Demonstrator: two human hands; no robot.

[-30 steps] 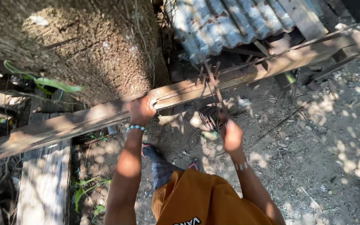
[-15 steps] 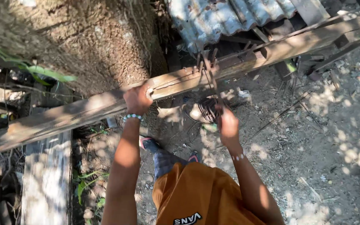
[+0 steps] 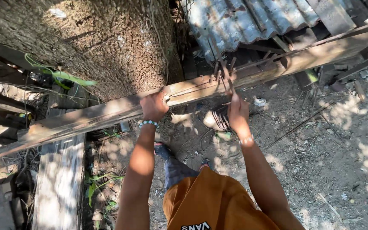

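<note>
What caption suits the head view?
Left hand grips long weathered wooden beam; right hand pulls thin rusty metal rod.

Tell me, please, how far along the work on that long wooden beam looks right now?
Done: several thin metal rods already stand at the wooden beam. In hand: the left hand grips the beam while the right hand holds one rod against it. Left: more rods lie on the dirt ground.

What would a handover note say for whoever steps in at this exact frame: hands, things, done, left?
Left hand: closed over the long wooden beam, which slants past the tree trunk.
Right hand: gripping a thin metal rod that rises across the beam among other bent rods.
Done: both grips set.
Left: rod not yet clear of the beam; corrugated sheet lies behind.
</note>
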